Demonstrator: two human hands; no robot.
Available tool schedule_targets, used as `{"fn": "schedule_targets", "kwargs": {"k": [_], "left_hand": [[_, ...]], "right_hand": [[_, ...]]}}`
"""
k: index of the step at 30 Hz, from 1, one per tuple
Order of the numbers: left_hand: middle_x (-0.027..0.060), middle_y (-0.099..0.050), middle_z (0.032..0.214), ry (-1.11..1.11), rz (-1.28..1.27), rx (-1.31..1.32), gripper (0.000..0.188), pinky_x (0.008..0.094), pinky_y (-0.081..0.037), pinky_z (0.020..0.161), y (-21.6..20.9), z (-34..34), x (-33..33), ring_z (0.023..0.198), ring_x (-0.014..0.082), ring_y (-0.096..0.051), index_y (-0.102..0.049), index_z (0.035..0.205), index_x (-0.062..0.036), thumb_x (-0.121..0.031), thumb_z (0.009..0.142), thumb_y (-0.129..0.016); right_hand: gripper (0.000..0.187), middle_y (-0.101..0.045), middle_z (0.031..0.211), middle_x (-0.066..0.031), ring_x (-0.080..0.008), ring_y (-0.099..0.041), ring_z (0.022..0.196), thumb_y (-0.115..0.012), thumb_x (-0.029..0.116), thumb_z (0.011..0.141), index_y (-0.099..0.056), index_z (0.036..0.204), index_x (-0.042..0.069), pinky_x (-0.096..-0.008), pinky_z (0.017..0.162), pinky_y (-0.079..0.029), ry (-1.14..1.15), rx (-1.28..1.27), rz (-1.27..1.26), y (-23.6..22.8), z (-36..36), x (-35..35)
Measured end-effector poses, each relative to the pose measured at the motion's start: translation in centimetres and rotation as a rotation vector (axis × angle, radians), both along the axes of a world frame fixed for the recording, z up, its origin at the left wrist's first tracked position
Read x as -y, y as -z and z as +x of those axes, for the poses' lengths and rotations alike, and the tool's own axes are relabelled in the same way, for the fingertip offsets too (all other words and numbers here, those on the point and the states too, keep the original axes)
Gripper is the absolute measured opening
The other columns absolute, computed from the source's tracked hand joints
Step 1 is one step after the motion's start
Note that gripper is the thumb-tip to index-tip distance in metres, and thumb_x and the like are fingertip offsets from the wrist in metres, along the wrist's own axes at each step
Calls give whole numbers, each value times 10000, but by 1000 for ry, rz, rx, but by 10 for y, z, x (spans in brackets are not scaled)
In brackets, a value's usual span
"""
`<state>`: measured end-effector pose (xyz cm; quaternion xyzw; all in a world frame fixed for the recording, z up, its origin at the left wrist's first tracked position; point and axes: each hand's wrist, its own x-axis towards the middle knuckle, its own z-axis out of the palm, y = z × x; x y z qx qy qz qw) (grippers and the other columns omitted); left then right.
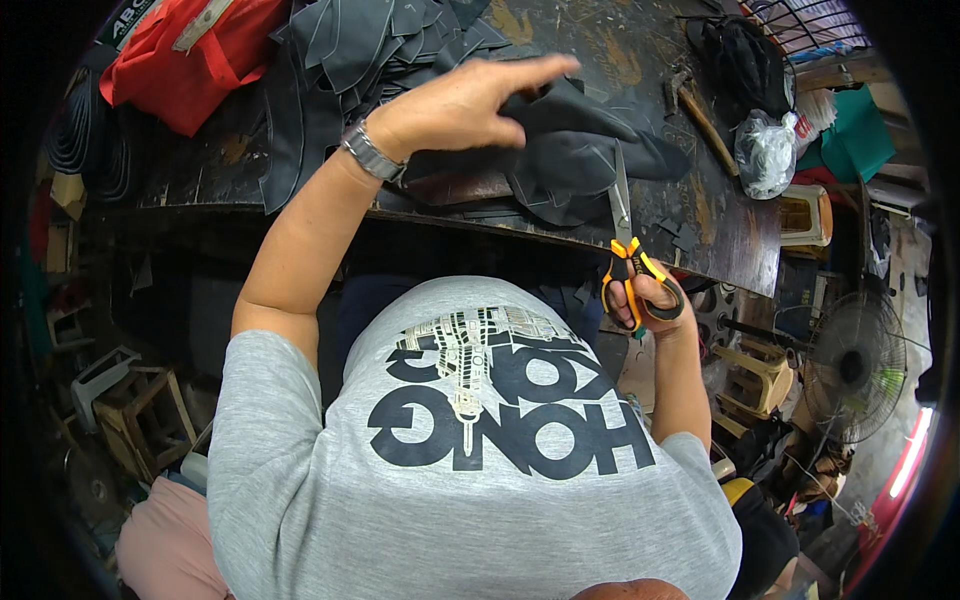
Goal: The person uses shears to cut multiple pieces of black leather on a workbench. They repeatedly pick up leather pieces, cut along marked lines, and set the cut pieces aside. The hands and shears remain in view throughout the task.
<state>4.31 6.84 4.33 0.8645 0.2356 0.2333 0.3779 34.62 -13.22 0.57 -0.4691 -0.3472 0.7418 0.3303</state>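
My left hand (460,108), with a metal watch (372,154) on its wrist, is over the table with index finger stretched out and thumb apart. It is open and close to a dark grey sheet of material (570,165), which lies folded and rumpled at the table's near edge. In my right hand (665,305) is a pair of scissors (628,255) with orange and black handles, my fingers through the loops. The blades point away from me, nearly together, and their tips overlap the sheet's right part in view. Whether they touch it I cannot tell.
Many cut dark pieces (370,45) are heaped at the far left, beside a red bag (195,65). A hammer (705,125), a clear plastic bag (766,155) and a black bag (740,60) are at the right. A fan (850,365) stands beyond the table's right side.
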Motion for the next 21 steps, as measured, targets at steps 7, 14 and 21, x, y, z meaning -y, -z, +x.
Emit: {"fn": "schedule_targets", "kwargs": {"k": [7,14,21], "left_hand": [[95,-668,1094,-111,-492,156,757,260,-535,810,9,19,55,890,102,-646,-348,1510,-134,-33,853,-708],[101,-574,1292,-84,-1047,803,744,283,-497,960,39,60,107,1111,145,-596,-244,1541,-58,-21,918,-649],[59,-667,1174,-309,-972,1026,385,215,-514,882,37,73,83,974,74,-628,-630,1251,0,-3,873,-702]], "right_hand": [[480,-551,636,-70,-165,-538,528,-622,511,913,-573,788,50,-266,473,-439,180,-261,-178,25,-57,20],[534,-567,633,-83,-151,-521,504,-598,558,917,-585,802,37,-241,478,-435,165,-419,-67,17,-68,11],[434,-584,668,-61,-120,-547,531,-761,425,822,-616,835,16,-232,482,-441,138,-64,41,13,-61,13]]}}
